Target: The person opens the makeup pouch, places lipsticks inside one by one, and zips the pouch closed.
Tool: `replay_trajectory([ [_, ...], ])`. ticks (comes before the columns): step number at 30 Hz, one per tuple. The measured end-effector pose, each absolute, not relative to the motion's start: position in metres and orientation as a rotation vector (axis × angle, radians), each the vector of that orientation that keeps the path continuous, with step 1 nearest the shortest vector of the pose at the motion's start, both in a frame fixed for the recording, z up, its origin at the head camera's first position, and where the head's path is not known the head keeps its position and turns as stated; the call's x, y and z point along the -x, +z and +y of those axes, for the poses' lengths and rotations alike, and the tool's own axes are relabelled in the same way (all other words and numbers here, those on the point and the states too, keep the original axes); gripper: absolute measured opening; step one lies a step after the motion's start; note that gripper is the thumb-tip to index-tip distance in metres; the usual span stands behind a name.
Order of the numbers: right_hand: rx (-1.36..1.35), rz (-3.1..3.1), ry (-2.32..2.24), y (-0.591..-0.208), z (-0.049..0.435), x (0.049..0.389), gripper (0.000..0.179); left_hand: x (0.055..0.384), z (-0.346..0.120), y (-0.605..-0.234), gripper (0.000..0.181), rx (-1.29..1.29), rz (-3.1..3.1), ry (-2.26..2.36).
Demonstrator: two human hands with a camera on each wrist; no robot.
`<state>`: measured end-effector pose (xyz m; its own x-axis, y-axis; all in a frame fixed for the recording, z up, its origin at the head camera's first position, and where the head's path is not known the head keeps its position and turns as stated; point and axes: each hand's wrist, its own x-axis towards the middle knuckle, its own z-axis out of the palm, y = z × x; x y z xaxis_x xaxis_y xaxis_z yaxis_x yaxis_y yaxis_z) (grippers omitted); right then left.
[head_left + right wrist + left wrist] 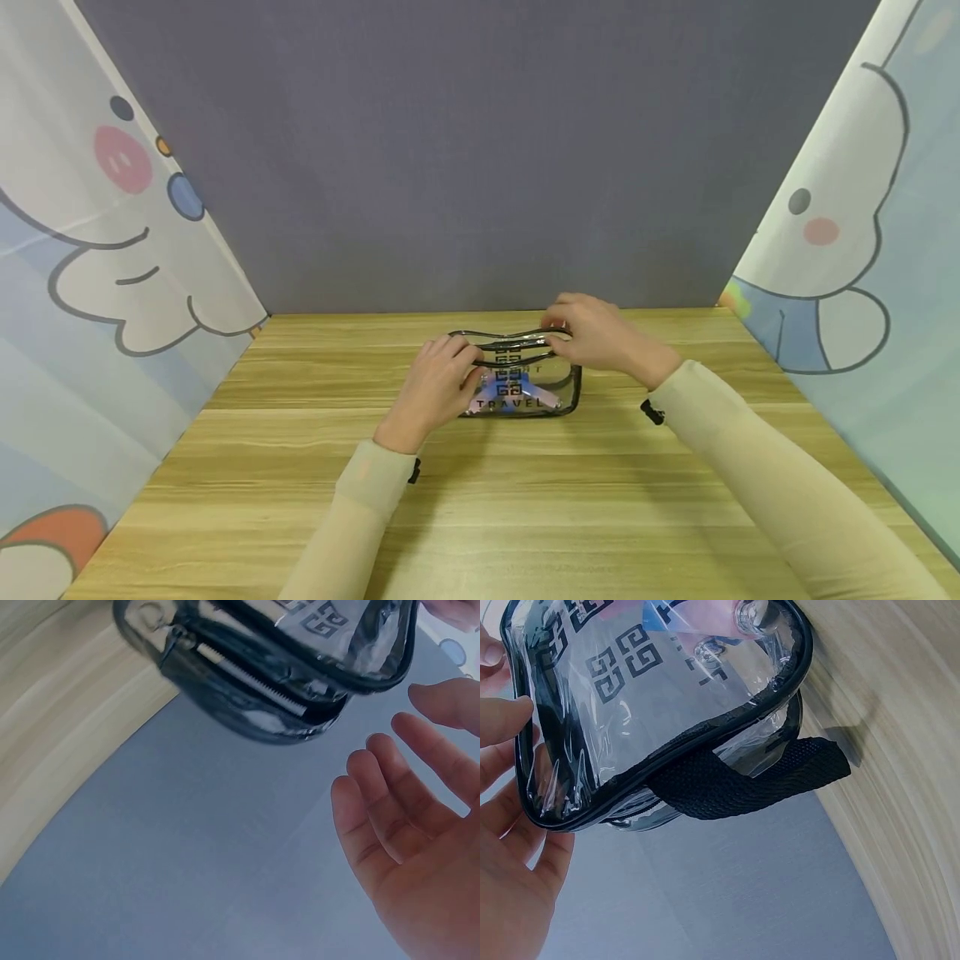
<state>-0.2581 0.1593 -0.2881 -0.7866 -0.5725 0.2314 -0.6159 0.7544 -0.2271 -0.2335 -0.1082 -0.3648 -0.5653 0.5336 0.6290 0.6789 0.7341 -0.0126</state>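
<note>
A clear zip pouch with black piping and dark "TRAVEL" lettering stands upright on the table. Pink and blue items show through its front, down near the base. My left hand grips the upper left edge, with the thumb on one side and fingers behind it in the left wrist view. A black webbing strap loops from the pouch's side. My right hand is at the upper right corner. In the right wrist view its fingers are loosely bent, apart from the pouch. A zipper runs along the top.
The wood-grain table extends around the pouch. Behind it rises a grey panel, and cartoon-printed curtains hang at both sides. Each wrist wears a dark band by the pale sleeve.
</note>
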Motion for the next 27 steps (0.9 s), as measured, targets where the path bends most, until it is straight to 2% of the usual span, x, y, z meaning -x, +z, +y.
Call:
replay_trajectory([
  [27, -0.782, -2.862, 0.315, -0.298, 0.21, 0.266, 0.022, 0.234, -0.109, -0.366, 0.012, 0.916, -2.313, -0.312],
])
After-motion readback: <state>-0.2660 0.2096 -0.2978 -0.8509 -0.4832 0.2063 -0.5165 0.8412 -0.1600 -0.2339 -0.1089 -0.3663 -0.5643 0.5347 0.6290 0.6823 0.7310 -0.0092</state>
